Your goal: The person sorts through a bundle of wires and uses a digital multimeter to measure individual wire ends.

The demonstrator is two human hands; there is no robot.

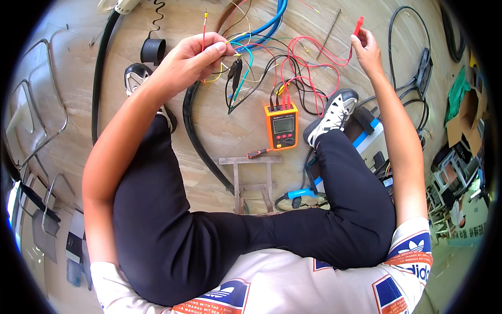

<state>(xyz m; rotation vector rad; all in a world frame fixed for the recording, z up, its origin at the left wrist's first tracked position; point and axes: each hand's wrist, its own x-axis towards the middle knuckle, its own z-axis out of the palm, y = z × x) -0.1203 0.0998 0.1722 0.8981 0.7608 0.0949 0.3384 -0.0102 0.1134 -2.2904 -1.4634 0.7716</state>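
Note:
My left hand (201, 56) is closed on thin colored wires, thumb and forefinger pinched together. A red wire (204, 34) with a yellow tip sticks up past its fingers. Beside the fingertips, a black alligator clip (237, 72) hangs from a yellow wire end. My right hand (367, 51) is raised at the upper right, pinching a red alligator clip (358, 26) whose jaws point up. Red leads (314, 58) loop from there toward an orange handheld meter (283, 127), which lies on the floor between my feet with red and black plugs in its top.
A screwdriver (259, 153) lies by the meter, near a small wooden stool (251, 161). A thick black cable (194, 137) curves along the left, with blue cables (272, 23) at the top. Metal chairs (44, 99) stand far left; a cardboard box (465, 118) is at right.

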